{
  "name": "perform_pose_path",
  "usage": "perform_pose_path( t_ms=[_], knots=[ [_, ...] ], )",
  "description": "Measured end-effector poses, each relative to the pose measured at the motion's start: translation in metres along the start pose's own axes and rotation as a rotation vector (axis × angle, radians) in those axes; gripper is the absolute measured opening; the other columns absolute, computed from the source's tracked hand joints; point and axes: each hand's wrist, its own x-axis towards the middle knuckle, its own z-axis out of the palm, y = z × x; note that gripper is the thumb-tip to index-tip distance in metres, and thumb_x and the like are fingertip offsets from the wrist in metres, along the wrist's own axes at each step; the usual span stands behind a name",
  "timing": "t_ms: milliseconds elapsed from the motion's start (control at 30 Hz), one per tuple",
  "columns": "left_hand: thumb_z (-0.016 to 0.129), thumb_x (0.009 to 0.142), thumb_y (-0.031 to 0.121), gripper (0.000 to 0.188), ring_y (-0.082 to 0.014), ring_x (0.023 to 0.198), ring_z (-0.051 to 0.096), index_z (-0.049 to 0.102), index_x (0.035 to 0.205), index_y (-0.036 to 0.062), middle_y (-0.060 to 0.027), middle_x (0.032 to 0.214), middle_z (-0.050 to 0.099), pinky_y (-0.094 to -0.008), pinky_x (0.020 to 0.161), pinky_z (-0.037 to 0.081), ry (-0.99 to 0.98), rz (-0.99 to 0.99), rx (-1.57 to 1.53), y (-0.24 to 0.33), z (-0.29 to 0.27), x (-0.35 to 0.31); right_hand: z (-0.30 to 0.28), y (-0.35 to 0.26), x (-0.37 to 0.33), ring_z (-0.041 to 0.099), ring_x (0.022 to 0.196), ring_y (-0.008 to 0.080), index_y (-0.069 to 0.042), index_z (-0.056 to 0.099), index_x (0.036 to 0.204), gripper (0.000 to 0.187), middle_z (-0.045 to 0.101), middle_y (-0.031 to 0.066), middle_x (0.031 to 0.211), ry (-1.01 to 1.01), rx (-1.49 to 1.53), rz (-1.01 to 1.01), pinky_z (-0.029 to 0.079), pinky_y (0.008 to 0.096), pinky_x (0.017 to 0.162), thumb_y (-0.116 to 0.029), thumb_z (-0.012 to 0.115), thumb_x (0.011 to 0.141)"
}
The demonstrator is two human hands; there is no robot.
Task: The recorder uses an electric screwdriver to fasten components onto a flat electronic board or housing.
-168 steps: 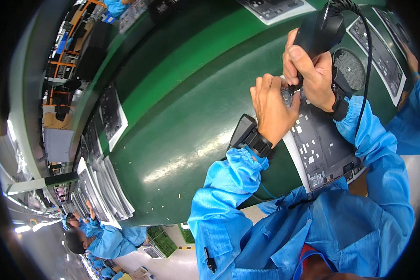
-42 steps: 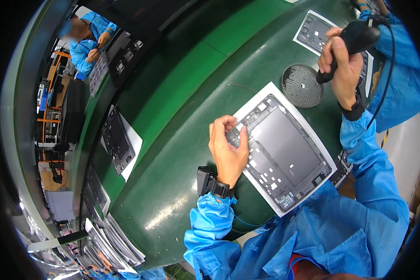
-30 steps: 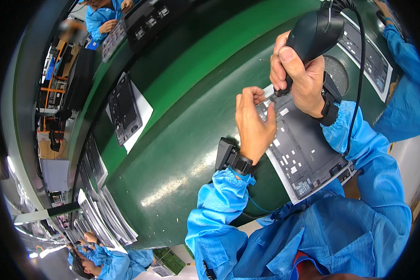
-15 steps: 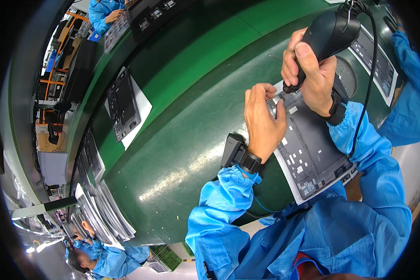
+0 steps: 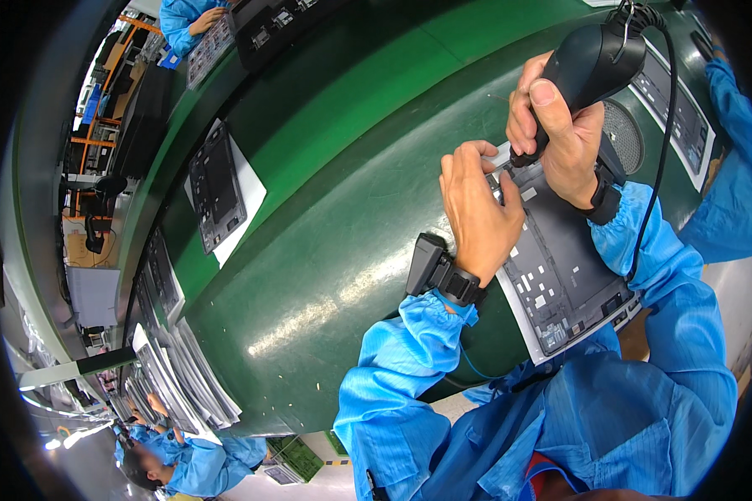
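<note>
A dark grey laptop casing panel point(image 5: 572, 250) with several small white pads lies on a white sheet point(image 5: 520, 313) in front of me. My right hand point(image 5: 564, 138) is wrapped round a black electric screwdriver point(image 5: 597, 63). The tool's tip points down at the panel's far left corner; where exactly it meets the panel is hidden by my fingers. Beside that corner, my left hand point(image 5: 480, 200) rests at the panel's edge, fingers bent and thumb apart from them. Nothing shows between its fingers.
A cable point(image 5: 670, 108) runs from the screwdriver past my right arm. A round speckled dish point(image 5: 622, 138) stands beyond my right wrist. Similar panels lie on the green belt point(image 5: 217, 188) and at far right point(image 5: 677, 100). A stack of panels point(image 5: 184, 380) stands left. Co-workers' sleeves point(image 5: 739, 125) show nearby.
My left hand has shifted slightly right, its thumb closer to the panel corner. The screwdriver and right hand have hardly moved. The panel on the belt has slid a little to the left.
</note>
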Motion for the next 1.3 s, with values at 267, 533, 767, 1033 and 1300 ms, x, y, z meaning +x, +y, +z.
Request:
perform_pose_path(
  t_ms=[267,533,767,1033,1300],
  knots=[
    [0.068,0.077,-0.003,0.037,-0.0279,0.087,0.053,0.056,0.112,0.0033,-0.0111,0.088,0.055,-0.0412,0.081,0.043,0.001,-0.004,0.01,-0.0014,0.0015,-0.0002,0.0004,0.0006,0.0001,0.046,0.048,0.0051,-0.002,0.058,0.095,0.019,0.051,-0.0021,0.06,-0.009,-0.014,-0.007,0.038,0.023,0.047,-0.018,0.061,0.103],
    [0.067,0.078,-0.004,0.036,-0.0282,0.088,0.052,0.056,0.111,0.0034,-0.011,0.088,0.056,-0.0417,0.081,0.042,-0.002,-0.007,0.004,0.0002,0.0009,0.0006,0.0027,0.0012,-0.001,0.045,0.048,0.0047,-0.001,0.058,0.094,0.019,0.051,-0.0025,0.059,-0.026,-0.022,0.001,0.038,0.0228,0.047,-0.017,0.06,0.104],
    [0.066,0.078,-0.005,0.035,-0.0295,0.089,0.053,0.055,0.11,0.0031,-0.0115,0.089,0.057,-0.0424,0.081,0.041,0.001,0.003,-0.004,0.0017,0.0008,0.0017,0.003,0.0034,-0.0018,0.043,0.048,0.0038,-0.002,0.057,0.089,0.021,0.049,-0.0036,0.058,-0.063,-0.078,-0.034,0.033,0.0232,0.047,-0.016,0.061,0.103],
    [0.064,0.078,-0.006,0.036,-0.0301,0.089,0.053,0.054,0.111,0.0029,-0.012,0.09,0.058,-0.0433,0.082,0.04,-0.003,0.019,-0.012,-0.0006,0.0022,0.0012,0.003,0.0065,-0.006,0.042,0.048,0.0033,-0.003,0.055,0.083,0.023,0.05,-0.0029,0.064,-0.035,-0.06,-0.027,0.032,0.0228,0.046,-0.014,0.063,0.102],
    [0.065,0.078,-0.005,0.036,-0.0311,0.089,0.053,0.054,0.112,0.0015,-0.0127,0.09,0.057,-0.0441,0.081,0.04,-0.003,0.019,-0.008,-0.0016,0.0018,0.0,0.0052,0.0041,-0.0061,0.042,0.049,0.0028,-0.003,0.057,0.084,0.022,0.05,-0.0036,0.062,-0.065,-0.079,-0.017,0.032,0.0226,0.047,-0.014,0.063,0.102]
  ],
)
